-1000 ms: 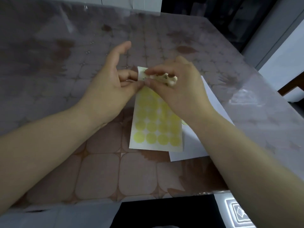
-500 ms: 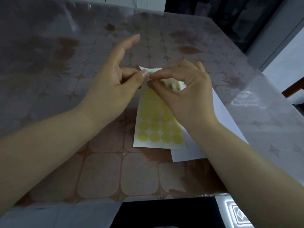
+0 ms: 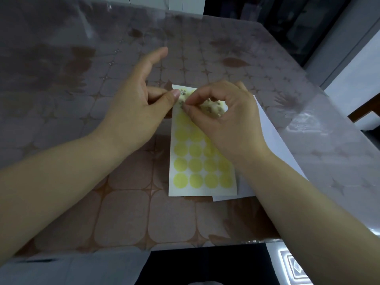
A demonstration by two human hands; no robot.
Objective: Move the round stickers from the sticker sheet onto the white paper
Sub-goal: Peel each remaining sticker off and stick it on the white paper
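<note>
On my right hand (image 3: 232, 124), the fingers (image 3: 196, 98) are pinched narrow on the top row of the sticker sheet (image 3: 202, 169), much as they were half a second ago. My left hand (image 3: 131, 112) pinches the sheet's upper left edge. The sheet lies mid-frame, overlapping the white paper (image 3: 273, 136) to its right on the bench (image 3: 123, 212).

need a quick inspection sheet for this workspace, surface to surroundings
surface: table under a patterned cover with clear plastic.
job's things: sticker sheet on the table, rows of yellow round stickers on it; white paper partly under its right side.
clutter: nothing seen.
hands: left hand pinches the sheet's top left edge; right hand pinches at its top row.
cables: nothing seen.
surroundings: dark opening past the far corner; pale wall to the right.
</note>
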